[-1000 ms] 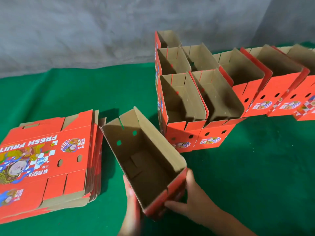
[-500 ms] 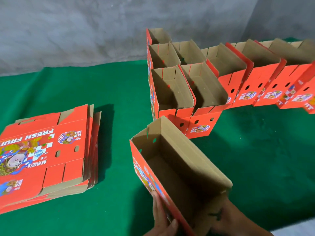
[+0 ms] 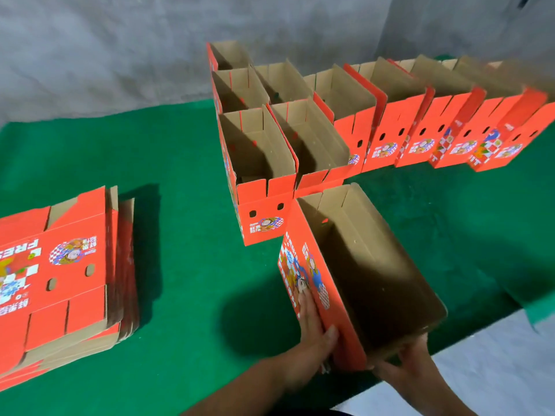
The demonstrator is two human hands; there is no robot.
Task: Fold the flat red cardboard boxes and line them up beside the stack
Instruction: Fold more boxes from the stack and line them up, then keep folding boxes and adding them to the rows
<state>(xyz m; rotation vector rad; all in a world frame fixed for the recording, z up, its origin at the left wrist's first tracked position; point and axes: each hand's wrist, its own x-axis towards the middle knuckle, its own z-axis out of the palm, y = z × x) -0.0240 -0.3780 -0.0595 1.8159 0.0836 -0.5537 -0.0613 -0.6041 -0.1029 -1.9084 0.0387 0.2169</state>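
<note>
While both hands brace it, the folded box (image 3: 357, 265) stands open-topped: red printed outside, brown inside. Left-hand fingers (image 3: 309, 310) press flat against its printed side; right-hand fingers (image 3: 390, 369) curl under its near end.

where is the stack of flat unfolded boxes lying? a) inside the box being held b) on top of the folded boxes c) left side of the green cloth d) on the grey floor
c: the stack of flat boxes lies on the left of the green cloth, apart from the folded boxes.

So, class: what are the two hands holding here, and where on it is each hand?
A folded red box. The left hand lies flat against its printed long side near the near corner; the right hand grips its near end, low down.
</note>
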